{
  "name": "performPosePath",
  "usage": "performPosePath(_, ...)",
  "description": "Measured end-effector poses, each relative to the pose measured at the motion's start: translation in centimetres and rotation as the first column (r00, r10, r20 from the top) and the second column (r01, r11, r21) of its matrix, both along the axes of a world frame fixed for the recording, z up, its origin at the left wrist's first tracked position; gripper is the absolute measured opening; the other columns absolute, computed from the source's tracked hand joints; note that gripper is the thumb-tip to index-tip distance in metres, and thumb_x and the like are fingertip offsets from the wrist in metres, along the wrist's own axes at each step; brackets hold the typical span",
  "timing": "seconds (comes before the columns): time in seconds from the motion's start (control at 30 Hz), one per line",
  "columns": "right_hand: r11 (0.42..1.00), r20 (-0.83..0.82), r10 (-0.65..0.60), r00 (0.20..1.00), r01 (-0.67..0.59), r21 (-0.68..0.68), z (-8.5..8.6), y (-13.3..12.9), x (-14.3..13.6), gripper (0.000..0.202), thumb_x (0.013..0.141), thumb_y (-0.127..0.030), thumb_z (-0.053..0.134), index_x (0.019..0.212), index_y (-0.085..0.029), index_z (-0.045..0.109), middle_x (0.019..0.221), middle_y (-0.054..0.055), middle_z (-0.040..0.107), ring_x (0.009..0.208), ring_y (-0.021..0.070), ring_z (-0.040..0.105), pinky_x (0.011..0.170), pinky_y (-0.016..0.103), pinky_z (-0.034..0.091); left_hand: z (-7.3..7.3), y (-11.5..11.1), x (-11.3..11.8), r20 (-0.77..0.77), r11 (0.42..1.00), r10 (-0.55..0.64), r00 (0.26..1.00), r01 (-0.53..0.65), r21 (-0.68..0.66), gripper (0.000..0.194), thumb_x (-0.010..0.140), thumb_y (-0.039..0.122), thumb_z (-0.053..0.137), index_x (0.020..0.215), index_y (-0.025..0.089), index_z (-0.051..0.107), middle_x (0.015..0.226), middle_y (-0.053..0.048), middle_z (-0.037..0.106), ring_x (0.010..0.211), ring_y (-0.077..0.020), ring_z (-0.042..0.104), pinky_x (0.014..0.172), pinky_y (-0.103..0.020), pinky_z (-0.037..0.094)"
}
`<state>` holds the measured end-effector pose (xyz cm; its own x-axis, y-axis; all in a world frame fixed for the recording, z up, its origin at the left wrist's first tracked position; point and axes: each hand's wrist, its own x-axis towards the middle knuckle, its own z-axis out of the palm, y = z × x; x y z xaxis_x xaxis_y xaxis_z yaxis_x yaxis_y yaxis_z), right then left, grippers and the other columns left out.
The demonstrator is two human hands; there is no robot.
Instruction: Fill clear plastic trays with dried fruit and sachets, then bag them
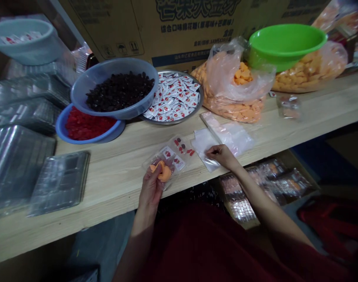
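Note:
My left hand (151, 186) is closed on the near left end of a clear plastic tray (174, 177), thumb over the orange candy pieces (166, 174). Two white sachets with red print (179, 162) lie in the tray's middle compartments. Red and dark small candies (181, 148) fill the far compartment. My right hand (224, 156) pinches a clear plastic bag (211, 164) at the top of a small pile, right of the tray. More clear bags (239, 137) lie just behind that hand.
Behind stand a bowl of dark candies (120, 92), a blue bowl of red candies (87, 125), a metal dish of sachets (177, 96), a bag of orange candy (232, 103) and a green bowl (287, 43). Empty trays (61, 180) are stacked left. Below sits a box of filled packs (273, 176).

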<state>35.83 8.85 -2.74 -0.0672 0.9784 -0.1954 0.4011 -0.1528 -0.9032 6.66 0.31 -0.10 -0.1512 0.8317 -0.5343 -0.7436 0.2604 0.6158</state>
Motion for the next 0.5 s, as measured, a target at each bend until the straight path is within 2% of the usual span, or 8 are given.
performPosePath(0.13,0.997,-0.014,-0.069,0.997,0.07,0.033,-0.4,-0.3,-0.6,0.026,0.063,-0.042,0.074,0.06,-0.017,0.068,0.06,0.002,0.064,0.055,0.0129,0.051,0.054,0.026,0.038,0.0,0.5,1.9,-0.053,0.997,-0.029,0.998,0.033,0.071,0.039,0.071,0.029,0.09,0.103,0.018,0.073,0.103,-0.004,0.077,0.09,-0.0163,0.073,0.086,-0.029,0.059)
performPosePath(0.23,0.992,-0.053,-0.108,0.993,0.111,0.052,-0.4,-0.8,-0.8,0.026,0.065,-0.044,0.071,0.061,-0.019,0.063,0.059,0.001,0.062,0.055,0.0128,0.051,0.054,0.026,0.039,-0.3,0.4,3.4,-0.088,0.992,-0.051,0.995,0.06,0.107,0.041,0.071,0.034,0.09,0.104,0.019,0.071,0.105,-0.005,0.076,0.093,-0.0177,0.073,0.088,-0.031,0.058)
performPosePath(0.43,0.937,-0.109,-0.31,0.944,0.323,0.133,0.0,-2.4,-1.2,0.023,0.075,-0.041,0.067,0.071,-0.021,0.056,0.062,0.0,0.061,0.057,0.0144,0.055,0.055,0.026,0.042,-0.4,-1.3,4.5,-0.207,0.995,-0.039,0.978,0.057,0.082,0.046,0.072,0.034,0.089,0.112,0.021,0.069,0.108,-0.003,0.074,0.1,-0.0167,0.071,0.091,-0.027,0.053)
performPosePath(0.5,0.928,-0.055,-0.311,0.949,0.316,0.197,0.3,-2.7,-1.7,0.019,0.078,-0.037,0.066,0.074,-0.021,0.057,0.065,-0.001,0.06,0.057,0.0137,0.053,0.055,0.026,0.041,-0.3,-1.9,4.8,-0.228,0.994,-0.056,0.972,0.075,0.077,0.046,0.074,0.034,0.087,0.113,0.021,0.068,0.109,-0.003,0.074,0.1,-0.0166,0.07,0.092,-0.027,0.053)
